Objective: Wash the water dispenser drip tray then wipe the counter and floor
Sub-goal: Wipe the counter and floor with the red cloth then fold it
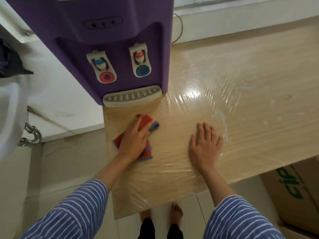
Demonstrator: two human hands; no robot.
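A purple water dispenser (110,40) stands at the back left of a wooden counter (241,94) covered in clear plastic film. Its grey slotted drip tray (132,97) sits in place at the dispenser's base. My left hand (133,140) presses flat on a red cloth with blue edging (146,153), on the counter just in front of the tray. My right hand (204,145) lies flat on the counter with fingers spread, about a hand's width to the right of the cloth, holding nothing.
A white ledge (57,104) and a white basin (8,116) with chrome pipes (32,135) lie to the left. A cardboard box (296,192) stands under the counter at the right. My bare feet (176,214) stand on white floor tiles below the counter edge.
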